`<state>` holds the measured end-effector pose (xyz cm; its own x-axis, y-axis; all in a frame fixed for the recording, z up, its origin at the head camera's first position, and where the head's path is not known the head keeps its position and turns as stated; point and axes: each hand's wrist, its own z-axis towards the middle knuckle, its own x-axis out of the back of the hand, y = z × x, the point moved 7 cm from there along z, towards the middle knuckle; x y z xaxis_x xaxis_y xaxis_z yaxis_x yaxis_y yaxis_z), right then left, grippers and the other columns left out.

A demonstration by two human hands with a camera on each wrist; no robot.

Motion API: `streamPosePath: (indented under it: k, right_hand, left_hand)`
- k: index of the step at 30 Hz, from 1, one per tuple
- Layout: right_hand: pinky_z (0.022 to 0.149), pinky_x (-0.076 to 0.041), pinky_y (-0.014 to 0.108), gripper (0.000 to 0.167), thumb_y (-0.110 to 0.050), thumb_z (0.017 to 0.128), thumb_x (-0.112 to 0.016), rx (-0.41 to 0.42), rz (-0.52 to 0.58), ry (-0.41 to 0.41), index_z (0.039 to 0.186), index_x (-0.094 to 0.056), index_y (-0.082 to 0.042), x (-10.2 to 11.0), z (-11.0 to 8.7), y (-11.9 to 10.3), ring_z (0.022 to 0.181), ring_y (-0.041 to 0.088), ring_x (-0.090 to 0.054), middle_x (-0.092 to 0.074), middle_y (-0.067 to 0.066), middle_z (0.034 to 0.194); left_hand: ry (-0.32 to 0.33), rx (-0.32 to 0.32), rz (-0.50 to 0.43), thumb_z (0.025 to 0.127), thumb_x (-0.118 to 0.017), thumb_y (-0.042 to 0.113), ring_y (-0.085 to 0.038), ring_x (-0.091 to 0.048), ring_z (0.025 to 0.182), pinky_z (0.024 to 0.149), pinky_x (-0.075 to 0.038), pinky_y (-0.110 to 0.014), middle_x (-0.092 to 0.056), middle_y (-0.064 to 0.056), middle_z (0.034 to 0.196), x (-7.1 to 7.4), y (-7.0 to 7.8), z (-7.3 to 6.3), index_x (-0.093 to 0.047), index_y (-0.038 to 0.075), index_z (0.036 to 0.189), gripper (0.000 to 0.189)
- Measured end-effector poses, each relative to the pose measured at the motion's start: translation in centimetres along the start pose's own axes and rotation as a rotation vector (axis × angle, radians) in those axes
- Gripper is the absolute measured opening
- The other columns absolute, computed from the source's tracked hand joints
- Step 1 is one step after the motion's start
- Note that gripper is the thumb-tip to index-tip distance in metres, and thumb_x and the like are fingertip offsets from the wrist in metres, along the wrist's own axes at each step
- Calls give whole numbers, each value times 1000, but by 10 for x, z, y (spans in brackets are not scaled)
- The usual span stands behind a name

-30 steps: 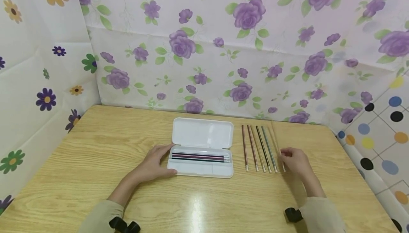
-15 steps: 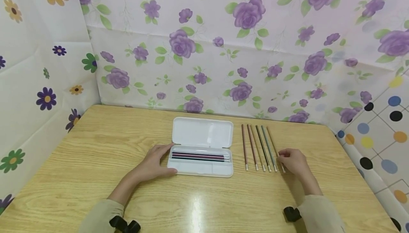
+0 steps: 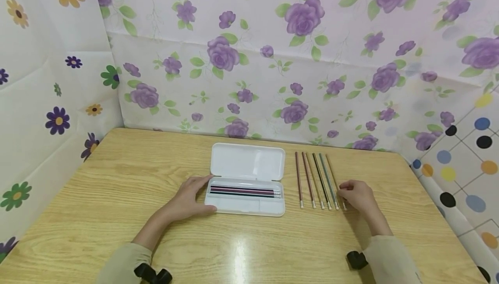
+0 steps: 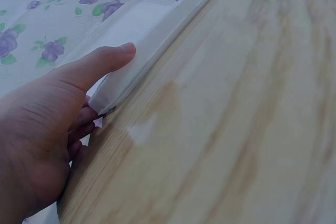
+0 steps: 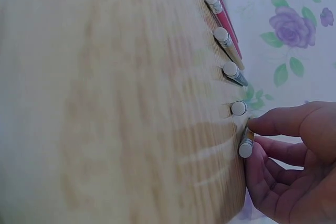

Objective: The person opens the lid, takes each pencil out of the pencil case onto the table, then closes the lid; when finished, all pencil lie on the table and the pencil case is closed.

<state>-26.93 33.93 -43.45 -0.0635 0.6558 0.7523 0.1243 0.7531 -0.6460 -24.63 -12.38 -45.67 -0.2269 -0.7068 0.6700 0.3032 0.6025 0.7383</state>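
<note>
At the right end of a row of pencils, my right hand (image 3: 358, 195) pinches a gold-brown pencil (image 3: 333, 173) near its eraser end. In the right wrist view thumb and fingers close on that pencil (image 5: 247, 144), its white eraser toward the camera. My left hand (image 3: 189, 201) grips the left end of an open white pencil case (image 3: 234, 206), thumb on the front wall and fingers at the back corner. Inside the case's rear compartment lie several dark and red striped pencils (image 3: 241, 191), erasers to the right. The case lid (image 3: 245, 161) leans back behind it.
Left of the held pencil lie a teal pencil (image 3: 328, 180), a black striped pencil (image 3: 321, 180), another gold pencil (image 3: 315, 180) and two red pencils (image 3: 298, 180), side by side with erasers toward me. Flowered cloth (image 3: 249, 67) hangs behind the wooden table (image 3: 117, 180).
The gold-brown pencil, blurred and farther right one second ago, has come down and left beside the teal pencil, my right hand shifting slightly left with it. My left hand stays put.
</note>
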Motion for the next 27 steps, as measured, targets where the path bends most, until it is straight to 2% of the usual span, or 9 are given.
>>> streamPosePath:
  k: [7,13,19,23,27]
  right_hand:
    - [68,-54,36,32,-13,92,-62,15,-5,12,111,-60,13,-1,-1,0,81,27,-64,-63,24,101]
    - [67,-54,36,36,-15,95,-58,56,-35,57,118,-58,13,3,-5,-11,84,30,-64,-63,26,106]
    - [75,-53,44,35,-13,95,-61,177,-42,113,119,-59,11,2,-9,-41,96,38,-61,-64,22,106]
    - [78,-52,46,32,-10,94,-63,277,-19,94,120,-61,9,-7,-13,-67,98,36,-61,-65,19,106]
    - [73,-52,42,29,-8,92,-65,359,-31,59,117,-64,5,-23,-15,-91,95,32,-62,-67,15,103]
  left_hand:
    - [9,1,0,73,-81,47,-40,-33,126,98,-31,-63,-41,-18,137,-1,-2,0,-37,6,149,96]
    - [11,-2,0,73,-82,47,-39,-33,126,99,-30,-63,-42,-18,137,-1,-2,0,-38,6,148,96]
    - [4,4,-11,73,-82,48,-37,-33,127,99,-30,-62,-42,-16,137,-1,0,1,-37,7,149,97]
    - [6,-2,-15,73,-82,46,-37,-33,126,99,-31,-62,-42,-15,137,0,1,1,-38,7,149,96]
    - [8,-5,-6,73,-82,46,-37,-34,125,99,-31,-62,-43,-15,136,1,1,0,-38,7,148,95]
